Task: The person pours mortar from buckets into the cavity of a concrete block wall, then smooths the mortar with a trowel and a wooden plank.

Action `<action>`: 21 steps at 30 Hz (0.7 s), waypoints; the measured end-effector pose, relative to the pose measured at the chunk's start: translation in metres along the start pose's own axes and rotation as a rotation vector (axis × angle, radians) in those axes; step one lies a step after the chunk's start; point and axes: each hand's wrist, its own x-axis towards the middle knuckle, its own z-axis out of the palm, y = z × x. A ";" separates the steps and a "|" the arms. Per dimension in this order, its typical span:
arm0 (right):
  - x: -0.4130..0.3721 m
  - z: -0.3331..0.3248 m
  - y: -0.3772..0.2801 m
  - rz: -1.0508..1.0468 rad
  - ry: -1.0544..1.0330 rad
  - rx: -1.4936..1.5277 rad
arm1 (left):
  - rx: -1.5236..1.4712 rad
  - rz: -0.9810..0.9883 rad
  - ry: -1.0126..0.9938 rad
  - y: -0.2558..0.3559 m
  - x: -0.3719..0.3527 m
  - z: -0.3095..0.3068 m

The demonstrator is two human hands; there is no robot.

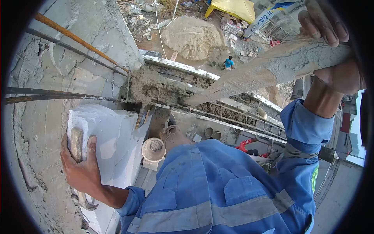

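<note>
"Rough concrete wall on the left, open drop to the site far below, w/ a sand heap and a yellow canopy at the far edge. What's in the hands?"

"Left hand is clenched round a wooden-handled tool, pressed against the left side of the white block. Right hand is far right, fingers curled over a mortar-crusted plank and grasping it."

"Which way does the tool lie?"

"Long axis runs near-far along the block. The handle sticks out on the far side of the fist, and a metal end pokes out on the near side. The block touches the left hand, so that hand is the nearer one; the right is well apart from it."

"And the plank?"

"It slants from the right hand down-left to the mortar bed on the ledge, just beyond the block. Rebar juts from the wall, left of the block's far end."

"Anything else around?"

"A bucket sits lower down, right of the block. A person in blue is on the ground near the sand heap."

"What can't you make out?"

"The tool's head—it's partly cut off behind the wrist, so I can't say what kind it is. The block's near end is hidden by the blue sleeve. The right palm is behind the plank, and lens edges are black."
</note>
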 end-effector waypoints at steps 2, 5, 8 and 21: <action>0.000 0.003 -0.002 -0.005 0.022 -0.024 | 0.009 0.010 0.016 -0.005 0.001 -0.002; -0.004 0.002 -0.018 -0.005 -0.038 0.027 | -0.007 0.027 0.010 -0.003 -0.001 0.003; -0.009 0.009 -0.005 -0.087 -0.088 0.154 | -0.011 0.020 0.001 -0.003 0.001 0.000; -0.263 0.090 -0.168 -0.410 0.712 -0.148 | -1.362 0.784 -0.487 0.161 -0.101 0.067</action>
